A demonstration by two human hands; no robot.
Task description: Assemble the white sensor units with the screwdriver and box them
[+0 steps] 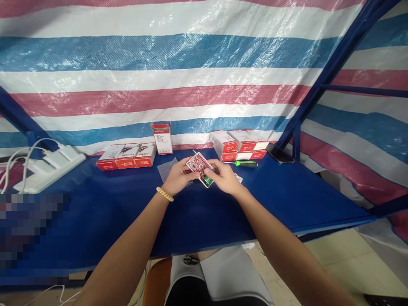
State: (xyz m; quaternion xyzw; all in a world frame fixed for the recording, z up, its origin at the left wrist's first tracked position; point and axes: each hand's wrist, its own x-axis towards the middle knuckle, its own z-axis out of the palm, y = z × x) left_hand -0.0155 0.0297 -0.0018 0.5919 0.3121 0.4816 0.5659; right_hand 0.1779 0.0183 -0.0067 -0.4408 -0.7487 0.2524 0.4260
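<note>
Between my two hands, above the blue table, is a small open device (198,162) with a red circuit board, a green part at its lower end and a pale casing edge. My left hand (179,174) grips its left side, thumb over the board. From the right, my right hand (225,176) is closed on it, thumb pressing near the middle of the board. A clear plastic bag (166,170) lies under and beside my left hand. Just past my right hand is a small white piece (239,178), partly hidden. Behind it lies a green and black screwdriver (247,163).
Red and white boxes stand in a row (127,156) at the back left, with an upright opened box (163,139) beside them. More boxes (239,144) are stacked at the back right, near a black phone (279,154). A white power strip (51,168) with cables occupies the left.
</note>
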